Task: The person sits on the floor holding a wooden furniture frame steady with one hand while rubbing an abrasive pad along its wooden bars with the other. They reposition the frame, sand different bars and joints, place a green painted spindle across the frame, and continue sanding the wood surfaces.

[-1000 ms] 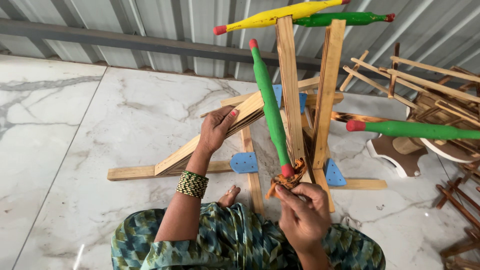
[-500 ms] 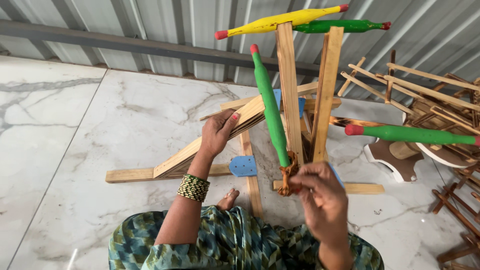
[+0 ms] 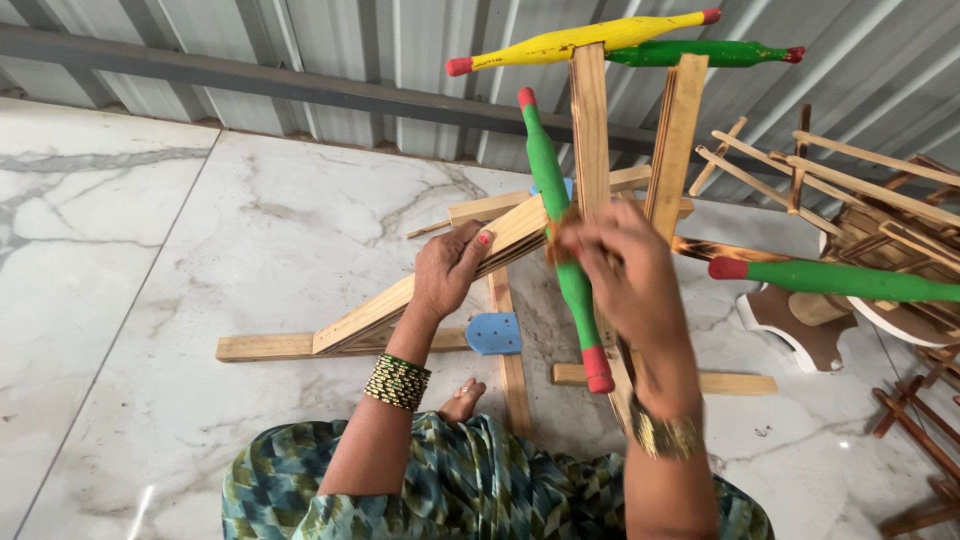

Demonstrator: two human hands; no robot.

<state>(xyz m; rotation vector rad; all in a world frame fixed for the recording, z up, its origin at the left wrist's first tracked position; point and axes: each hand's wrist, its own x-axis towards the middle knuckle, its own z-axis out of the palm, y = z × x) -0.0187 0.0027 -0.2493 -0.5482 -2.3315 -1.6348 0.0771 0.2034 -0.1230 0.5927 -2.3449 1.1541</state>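
At twelve o'clock from the seated person, the right hand (image 3: 625, 270) has risen from the low end of the green painted rod (image 3: 560, 240) to its middle, where half a second ago it worked near the red tip; the work has shifted up the wooden frame (image 3: 590, 130). Its fingers are blurred (I cannot tell what, if anything, they pinch). The left hand (image 3: 450, 270) still grips the slanted plank (image 3: 380, 310), fingers wrapped over its edge. That rod leans steeply, red-capped at both ends, against the uprights.
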